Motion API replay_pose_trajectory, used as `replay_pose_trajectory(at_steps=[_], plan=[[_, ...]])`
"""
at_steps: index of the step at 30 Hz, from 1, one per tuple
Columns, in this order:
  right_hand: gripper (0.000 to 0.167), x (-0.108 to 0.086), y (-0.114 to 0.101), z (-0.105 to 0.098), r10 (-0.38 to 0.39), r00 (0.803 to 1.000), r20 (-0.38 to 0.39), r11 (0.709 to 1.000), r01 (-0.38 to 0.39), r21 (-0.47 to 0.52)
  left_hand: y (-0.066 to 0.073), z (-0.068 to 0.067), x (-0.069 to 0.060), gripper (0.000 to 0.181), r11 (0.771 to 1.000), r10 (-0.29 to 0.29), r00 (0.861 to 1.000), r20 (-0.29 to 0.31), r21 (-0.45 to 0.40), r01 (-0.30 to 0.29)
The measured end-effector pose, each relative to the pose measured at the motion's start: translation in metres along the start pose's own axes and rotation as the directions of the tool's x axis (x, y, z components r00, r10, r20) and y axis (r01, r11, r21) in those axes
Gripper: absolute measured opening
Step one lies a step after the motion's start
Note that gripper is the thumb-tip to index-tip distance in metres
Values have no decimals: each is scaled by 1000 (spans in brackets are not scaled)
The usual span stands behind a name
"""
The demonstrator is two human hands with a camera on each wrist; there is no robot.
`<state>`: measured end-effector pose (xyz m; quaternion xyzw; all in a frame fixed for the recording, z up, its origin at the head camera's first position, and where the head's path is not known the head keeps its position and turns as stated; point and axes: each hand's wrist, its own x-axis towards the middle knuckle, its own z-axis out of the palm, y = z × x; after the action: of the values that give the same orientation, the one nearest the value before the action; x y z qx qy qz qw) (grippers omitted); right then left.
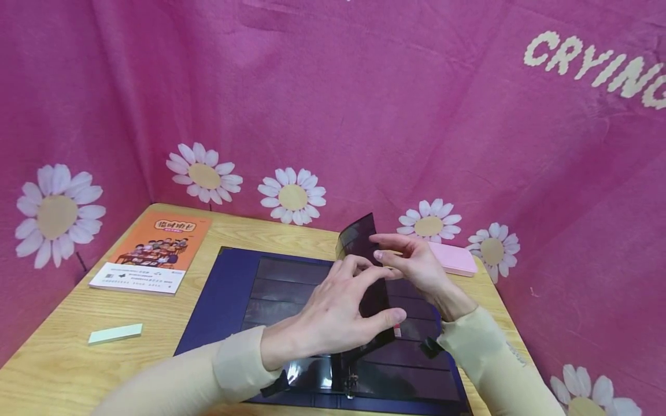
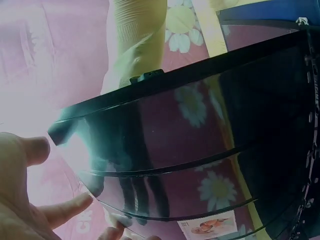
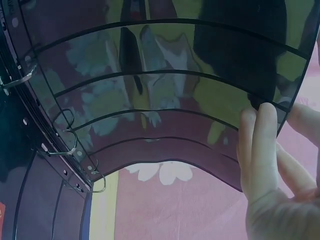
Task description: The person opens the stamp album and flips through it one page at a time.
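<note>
A dark blue stamp album lies spread on the table, its black pages divided by horizontal strips. One black album page stands raised and bowed in the middle. My right hand pinches that page's free edge, with fingers on both sides of it in the right wrist view. Across the page from it, my left hand has its fingers spread; one fingertip touches the edge while the thumb stands apart. A stamp with a red fish sits in a lower strip.
Metal binder rings hold the pages at the spine. An orange booklet lies at the far left, with a pale green bar nearer. A pink case lies behind the right hand. Pink flowered cloth hangs around the table.
</note>
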<state>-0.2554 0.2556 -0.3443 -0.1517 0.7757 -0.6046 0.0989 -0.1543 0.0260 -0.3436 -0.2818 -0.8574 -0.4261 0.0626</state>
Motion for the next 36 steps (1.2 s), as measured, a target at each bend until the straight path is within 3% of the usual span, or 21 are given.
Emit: replay_pose_trajectory(at_steps=[6,11,15,19,23,26,28,31,36], plan=[[49,3,1,4,-35,999,7,999,35,-15,-2,2,0,54,999,-14,1000,16,37,13],[49,2,2,0,-60,998,8,998,60,-25,-7,-2,-4,54,1000,-14,1000,18,14,14],[48,1,10,-15,-44,999,-11,996,43,-76,-13,-16,-9,53,999,-41,999,7,-34,41],[47,4,30,-39,26,998,-49,975,-36,-217,-25,-37,-13,48,992,-90,996,-21,-90,88],[48,7,67,-64,90,993,-79,918,-113,-381,-48,-59,-18,31,985,-125,989,-80,-128,114],[50,6,95,-81,127,985,-113,844,-167,-509,-69,-73,-25,20,984,-153,982,-111,-105,142],[50,3,109,-91,161,978,-136,792,-210,-574,-83,-81,-31,17,978,-201,973,-114,-86,192],[51,2,124,-101,197,968,-157,714,-251,-654,-105,-90,-40,17,955,-295,951,-98,-69,289],[49,4,134,-103,176,970,-168,621,-241,-746,-142,-96,-54,18,900,-431,902,14,-61,431]])
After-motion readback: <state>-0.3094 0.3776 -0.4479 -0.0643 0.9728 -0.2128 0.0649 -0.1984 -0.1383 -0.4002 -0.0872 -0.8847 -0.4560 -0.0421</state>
